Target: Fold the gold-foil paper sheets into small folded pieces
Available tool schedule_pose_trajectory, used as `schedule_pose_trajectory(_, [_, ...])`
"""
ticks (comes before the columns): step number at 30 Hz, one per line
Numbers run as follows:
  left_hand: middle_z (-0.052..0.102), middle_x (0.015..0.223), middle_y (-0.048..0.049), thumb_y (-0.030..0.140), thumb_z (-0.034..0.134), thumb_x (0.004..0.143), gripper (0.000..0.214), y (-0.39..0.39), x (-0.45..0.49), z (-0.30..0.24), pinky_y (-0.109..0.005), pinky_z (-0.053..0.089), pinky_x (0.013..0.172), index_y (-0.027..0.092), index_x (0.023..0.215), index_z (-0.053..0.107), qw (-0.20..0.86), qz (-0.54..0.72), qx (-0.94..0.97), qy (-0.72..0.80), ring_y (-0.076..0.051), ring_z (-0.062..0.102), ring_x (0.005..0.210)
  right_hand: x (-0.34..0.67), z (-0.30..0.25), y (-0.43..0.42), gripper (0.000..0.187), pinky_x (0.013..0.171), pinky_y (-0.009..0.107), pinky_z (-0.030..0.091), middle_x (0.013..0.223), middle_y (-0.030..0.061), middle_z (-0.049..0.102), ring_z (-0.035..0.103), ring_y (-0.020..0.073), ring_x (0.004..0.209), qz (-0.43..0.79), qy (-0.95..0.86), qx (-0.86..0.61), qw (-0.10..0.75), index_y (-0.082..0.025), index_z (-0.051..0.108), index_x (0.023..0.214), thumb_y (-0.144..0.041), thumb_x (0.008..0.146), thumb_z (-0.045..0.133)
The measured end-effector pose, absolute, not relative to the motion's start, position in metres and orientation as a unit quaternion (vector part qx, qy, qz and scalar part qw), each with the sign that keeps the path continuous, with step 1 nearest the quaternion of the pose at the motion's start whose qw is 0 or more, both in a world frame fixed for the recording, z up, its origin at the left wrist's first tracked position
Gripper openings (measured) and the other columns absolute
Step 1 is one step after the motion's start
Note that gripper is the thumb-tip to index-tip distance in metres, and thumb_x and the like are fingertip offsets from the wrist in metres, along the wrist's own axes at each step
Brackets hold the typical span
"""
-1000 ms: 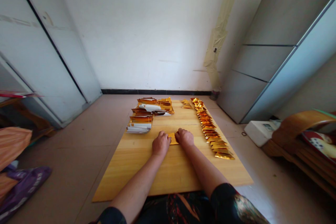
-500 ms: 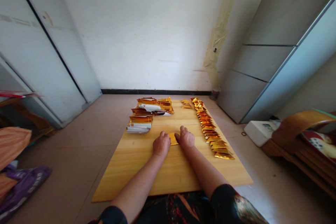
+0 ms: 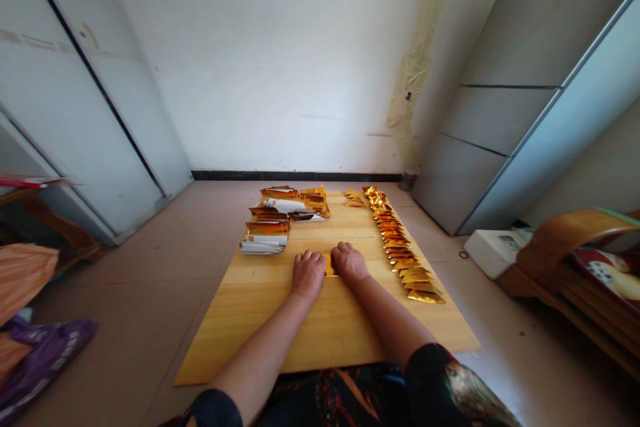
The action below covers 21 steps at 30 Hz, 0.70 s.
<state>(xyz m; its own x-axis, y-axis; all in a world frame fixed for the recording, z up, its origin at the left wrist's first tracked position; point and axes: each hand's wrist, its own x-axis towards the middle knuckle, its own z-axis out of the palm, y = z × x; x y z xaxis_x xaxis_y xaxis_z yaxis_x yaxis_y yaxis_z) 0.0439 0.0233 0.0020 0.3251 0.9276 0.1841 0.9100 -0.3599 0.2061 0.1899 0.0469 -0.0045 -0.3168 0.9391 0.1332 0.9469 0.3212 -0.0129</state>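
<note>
Left hand [image 3: 309,273] and right hand [image 3: 349,261] sit knuckles-up on the gold paper [image 3: 329,266], mid-board [image 3: 325,337] (only a sliver shows between them). Fingers curled down; pinching or just pressing, can't tell. Row of folded pieces [image 3: 400,251] lies right, paper stacks [image 3: 270,232] far left.

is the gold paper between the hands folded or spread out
Cannot tell: the left hand and right hand cover most of the gold paper; only a narrow strip shows between them.

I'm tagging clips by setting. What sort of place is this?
Probably a room in a home: a pale wooden board lies on the tiled floor, a tall grey refrigerator stands at right, with a curved wooden chair near it.
</note>
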Motion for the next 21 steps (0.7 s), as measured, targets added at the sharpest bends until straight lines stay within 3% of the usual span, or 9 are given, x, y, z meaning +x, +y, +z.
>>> schedule_pose_trajectory(7, [0.066, 0.108, -0.0055, 0.023, 0.048, 0.088, 0.018, 0.015, 0.039, 0.004, -0.039, 0.031, 0.087, 0.024, 0.091, 0.066, 0.045, 0.156, 0.803, 0.573, -0.022, 0.05, 0.104, 0.199, -0.003, 0.049, 0.018, 0.078, 0.022, 0.04, 0.092, 0.008, 0.062, 0.054, 0.0162, 0.089, 0.001, -0.814, -0.574, 0.089, -0.018, 0.068, 0.085, -0.017, 0.086, 0.05])
schedule_pose_trajectory(13, [0.059, 0.126, 0.0, 0.028, 0.051, 0.086, 0.023, 0.01, 0.032, 0.003, -0.039, 0.033, 0.089, 0.031, 0.104, 0.064, 0.054, 0.179, 0.808, 0.559, -0.023, 0.047, 0.111, 0.213, 0.004, 0.047, 0.026, 0.083, 0.022, 0.042, 0.096, 0.006, 0.065, 0.057, 0.0149, 0.09, 0.08, -0.731, -0.639, 0.225, -0.017, 0.067, 0.1, -0.011, 0.08, 0.051])
schedule_pose_trajectory(17, [0.058, 0.128, -0.0009, 0.028, 0.052, 0.086, 0.024, 0.009, 0.032, 0.002, -0.04, 0.033, 0.09, 0.031, 0.106, 0.063, 0.062, 0.174, 0.808, 0.56, -0.024, 0.047, 0.112, 0.202, 0.008, 0.034, 0.026, 0.076, 0.023, 0.046, 0.094, 0.0047, 0.064, 0.058, 0.0143, 0.082, 0.114, -0.685, -0.646, 0.316, -0.016, 0.066, 0.095, -0.011, 0.076, 0.05])
schedule_pose_trajectory(21, [0.059, 0.127, -0.0011, 0.029, 0.051, 0.086, 0.021, 0.01, 0.032, 0.001, -0.04, 0.034, 0.089, 0.029, 0.103, 0.064, 0.05, 0.171, 0.812, 0.556, -0.024, 0.049, 0.11, 0.185, 0.006, 0.022, 0.023, 0.073, 0.02, 0.045, 0.088, 0.0016, 0.067, 0.06, 0.0121, 0.08, 0.177, -0.741, -0.587, 0.274, -0.018, 0.067, 0.087, -0.01, 0.075, 0.049])
